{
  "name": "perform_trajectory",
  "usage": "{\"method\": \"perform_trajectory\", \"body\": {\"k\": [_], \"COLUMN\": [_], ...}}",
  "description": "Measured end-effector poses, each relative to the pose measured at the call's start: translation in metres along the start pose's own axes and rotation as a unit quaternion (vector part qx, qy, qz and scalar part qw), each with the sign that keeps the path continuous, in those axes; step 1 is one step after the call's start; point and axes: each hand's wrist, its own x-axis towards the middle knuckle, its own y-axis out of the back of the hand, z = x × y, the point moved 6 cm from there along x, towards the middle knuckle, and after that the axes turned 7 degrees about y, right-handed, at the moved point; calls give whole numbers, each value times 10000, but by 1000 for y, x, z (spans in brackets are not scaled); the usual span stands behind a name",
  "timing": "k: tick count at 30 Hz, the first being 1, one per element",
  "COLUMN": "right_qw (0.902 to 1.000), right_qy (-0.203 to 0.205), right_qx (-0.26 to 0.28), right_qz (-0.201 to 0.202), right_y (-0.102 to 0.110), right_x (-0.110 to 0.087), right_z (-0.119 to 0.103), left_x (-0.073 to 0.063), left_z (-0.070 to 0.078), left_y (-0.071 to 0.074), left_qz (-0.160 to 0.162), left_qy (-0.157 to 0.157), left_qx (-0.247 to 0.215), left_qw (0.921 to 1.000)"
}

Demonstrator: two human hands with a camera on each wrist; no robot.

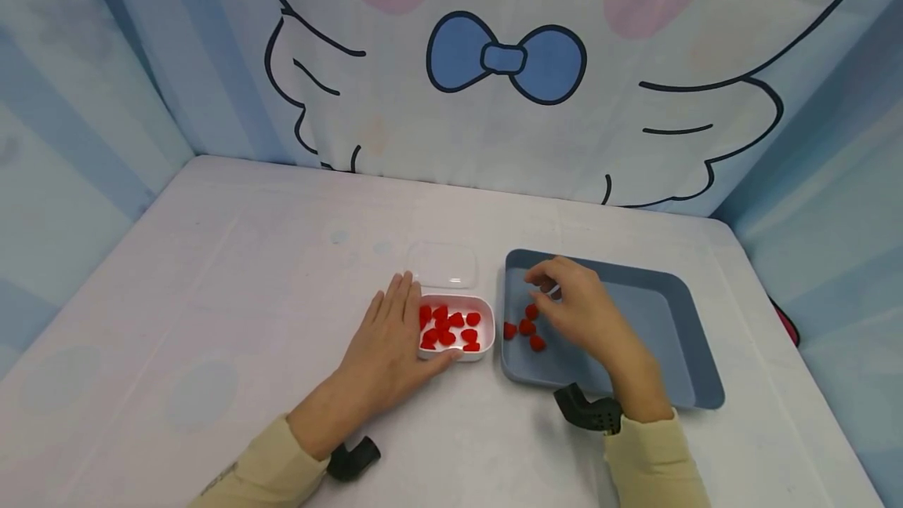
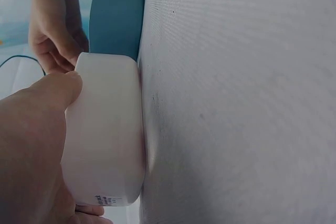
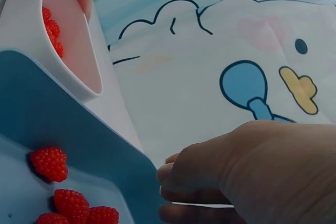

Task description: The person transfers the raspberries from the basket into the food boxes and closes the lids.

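Observation:
My left hand (image 1: 388, 343) lies against the left side of a small white box (image 1: 481, 353), fingers straight and thumb along its near edge. In the left wrist view the thumb tip touches the rim of the box (image 2: 107, 129). Several red raspberries (image 1: 447, 335) sit inside it. Over the left part of a blue-grey tray (image 1: 635, 320) hangs my right hand (image 1: 582, 304), its fingers loosely bent with a gap between thumb and forefinger and nothing held. Below it, several raspberries (image 1: 527, 327) lie in the tray; the right wrist view shows one raspberry (image 3: 50, 163) near the tray wall.
A clear plastic lid (image 1: 442, 265) lies just behind the white box. The tray stands close to the right of the box on a white-covered table (image 1: 212, 273). Behind the table hangs a printed curtain (image 1: 395, 116), with blue-striped cloth (image 1: 70, 100) at the sides.

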Motion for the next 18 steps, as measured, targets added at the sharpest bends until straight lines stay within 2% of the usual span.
{"method": "perform_trajectory", "body": {"k": [8, 18], "right_qw": [9997, 9973], "right_qy": [-107, -310], "right_qx": [-44, -94], "right_qz": [-195, -657], "right_y": [-5, -19], "right_x": [2, 3], "right_z": [4, 10], "left_x": [0, -1], "left_z": [-1, -1], "left_y": [0, -1], "left_qz": [-5, -17], "left_qy": [13, 42], "left_qx": [0, -4], "left_qw": [10000, 10000]}}
